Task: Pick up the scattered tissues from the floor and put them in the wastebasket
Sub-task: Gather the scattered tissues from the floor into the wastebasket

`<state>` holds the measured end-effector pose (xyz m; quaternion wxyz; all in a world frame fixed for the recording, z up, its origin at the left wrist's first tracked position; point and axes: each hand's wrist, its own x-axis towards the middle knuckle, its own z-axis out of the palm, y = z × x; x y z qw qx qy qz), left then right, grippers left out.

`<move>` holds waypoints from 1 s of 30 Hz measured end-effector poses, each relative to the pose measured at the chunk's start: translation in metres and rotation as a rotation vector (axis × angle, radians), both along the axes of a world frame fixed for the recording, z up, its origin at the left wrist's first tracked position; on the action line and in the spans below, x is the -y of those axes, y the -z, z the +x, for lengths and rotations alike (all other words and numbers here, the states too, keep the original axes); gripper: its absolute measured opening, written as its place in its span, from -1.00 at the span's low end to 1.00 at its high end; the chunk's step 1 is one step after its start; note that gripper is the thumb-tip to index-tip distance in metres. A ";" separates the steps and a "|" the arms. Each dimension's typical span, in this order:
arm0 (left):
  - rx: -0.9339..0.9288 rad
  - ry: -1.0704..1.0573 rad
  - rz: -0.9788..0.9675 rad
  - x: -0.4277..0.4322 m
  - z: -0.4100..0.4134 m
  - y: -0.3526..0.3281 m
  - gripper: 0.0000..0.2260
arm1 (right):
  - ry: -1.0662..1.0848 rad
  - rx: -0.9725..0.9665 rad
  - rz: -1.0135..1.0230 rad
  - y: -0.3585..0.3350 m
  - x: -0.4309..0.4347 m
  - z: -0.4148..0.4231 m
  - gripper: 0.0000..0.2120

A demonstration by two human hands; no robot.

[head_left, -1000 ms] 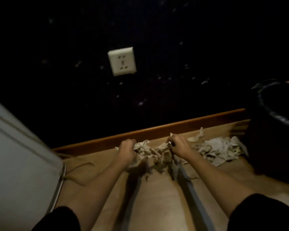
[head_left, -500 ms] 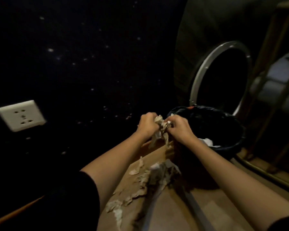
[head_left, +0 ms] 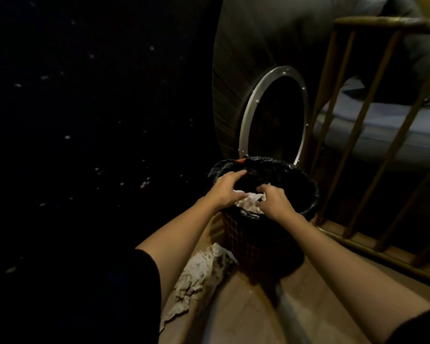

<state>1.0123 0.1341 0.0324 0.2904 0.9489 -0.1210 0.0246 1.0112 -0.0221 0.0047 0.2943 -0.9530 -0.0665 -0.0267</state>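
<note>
Wooden floor (head_left: 236,316) (dim room), tissues (head_left: 196,276) beside wastebasket (head_left: 256,242), both hands spread above.

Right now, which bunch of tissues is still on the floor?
The tissue pile beside the wastebasket, under the left forearm. The other tissues sit inside, between both hands.
</note>
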 end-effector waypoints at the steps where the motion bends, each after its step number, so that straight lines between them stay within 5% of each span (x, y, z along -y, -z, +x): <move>1: 0.056 -0.034 -0.029 -0.010 -0.004 0.000 -0.45 | 0.017 0.081 -0.004 0.000 -0.011 -0.004 -0.65; 5: 0.170 -0.099 -0.023 -0.067 -0.040 0.001 -0.68 | -0.191 0.374 0.026 0.009 -0.070 -0.033 -0.81; 8: 0.119 -0.112 0.051 -0.127 -0.096 0.016 -0.75 | -0.392 0.400 -0.008 0.038 -0.124 -0.064 -0.83; 16: -0.249 -0.528 0.133 -0.266 -0.281 0.131 -0.72 | -0.765 0.012 0.058 0.151 -0.258 -0.173 -0.80; 24: -0.497 -0.944 -0.121 -0.316 -0.465 0.241 -0.74 | -1.015 -0.146 -0.072 0.227 -0.318 -0.281 -0.72; 30: -0.574 -0.819 -0.007 -0.293 -0.530 0.273 -0.62 | -1.091 -0.146 -0.215 0.244 -0.366 -0.298 -0.44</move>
